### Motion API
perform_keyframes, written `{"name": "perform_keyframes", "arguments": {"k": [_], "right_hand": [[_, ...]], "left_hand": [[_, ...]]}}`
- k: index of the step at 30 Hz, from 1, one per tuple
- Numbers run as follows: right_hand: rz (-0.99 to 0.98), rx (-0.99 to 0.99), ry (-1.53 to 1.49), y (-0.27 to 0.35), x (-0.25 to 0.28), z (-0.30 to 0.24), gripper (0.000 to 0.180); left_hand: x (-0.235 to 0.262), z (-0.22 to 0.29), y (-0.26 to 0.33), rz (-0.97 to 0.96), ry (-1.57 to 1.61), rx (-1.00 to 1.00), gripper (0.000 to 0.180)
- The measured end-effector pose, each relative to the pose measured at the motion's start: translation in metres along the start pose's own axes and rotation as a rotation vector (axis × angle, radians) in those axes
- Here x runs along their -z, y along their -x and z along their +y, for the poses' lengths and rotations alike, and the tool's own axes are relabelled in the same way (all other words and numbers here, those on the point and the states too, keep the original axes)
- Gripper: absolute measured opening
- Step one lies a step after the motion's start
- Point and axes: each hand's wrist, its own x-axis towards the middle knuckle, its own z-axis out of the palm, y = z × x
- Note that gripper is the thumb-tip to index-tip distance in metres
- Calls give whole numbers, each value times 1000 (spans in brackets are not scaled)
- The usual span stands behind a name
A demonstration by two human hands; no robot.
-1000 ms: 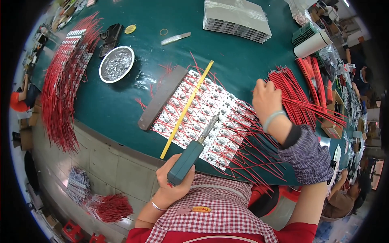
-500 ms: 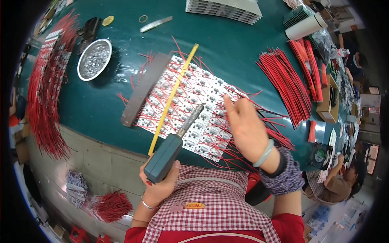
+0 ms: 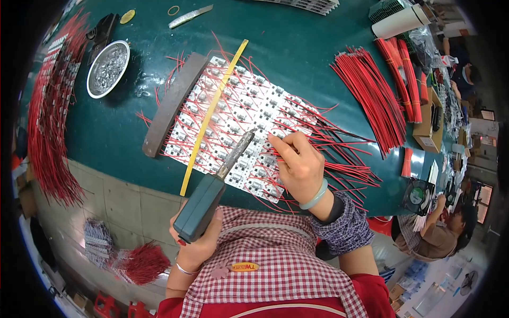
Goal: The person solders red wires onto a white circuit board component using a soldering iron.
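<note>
A green-bodied soldering iron (image 3: pixel 199 208) is gripped in my left hand (image 3: pixel 197 239), fingers wrapped round its body. Its dull metal tip reaches up and right over a white panel of small circuit boards (image 3: pixel 239 139), close to the bare row at the panel's middle. My right hand (image 3: pixel 303 167) is over the panel's right part, thumb and forefinger pinched just right of the tip. Whatever is between those fingertips is too small to make out. Thin red and black wires (image 3: pixel 344 139) fan out rightward from the boards, some passing under that hand.
A dark bar (image 3: pixel 175 106) and a yellow strip (image 3: pixel 214 114) lie across the panel's left side. Farther left are a metal bowl of silvery bits (image 3: pixel 108 70) and wired boards (image 3: pixel 52 122). Loose red wires (image 3: pixel 371 100) lie right. Another person (image 3: pixel 442 230) sits at far right.
My right hand has come left and closed from extended fingers into a pinch beside the iron's tip. The soldering iron stays over the panel, and the whole view has shifted slightly.
</note>
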Motion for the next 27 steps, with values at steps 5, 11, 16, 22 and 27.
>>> {"name": "perform_keyframes", "arguments": {"k": [5, 11, 16, 22, 27], "right_hand": [[31, 39, 42, 2, -1, -1, 35], [56, 78, 33, 1, -3, -5, 31], [33, 74, 34, 3, -5, -6, 31], [18, 63, 36, 3, -6, -6, 29], [16, 61, 23, 4, -7, -5, 29]], "left_hand": [[3, 1, 1, -65, -67, -16, 21], [5, 3, 1, -102, -109, -7, 22], [7, 9, 2, -154, -184, 3, 23], [9, 7, 3, -210, -246, -17, 22], [4, 17, -4, -182, -256, -93, 19]]}}
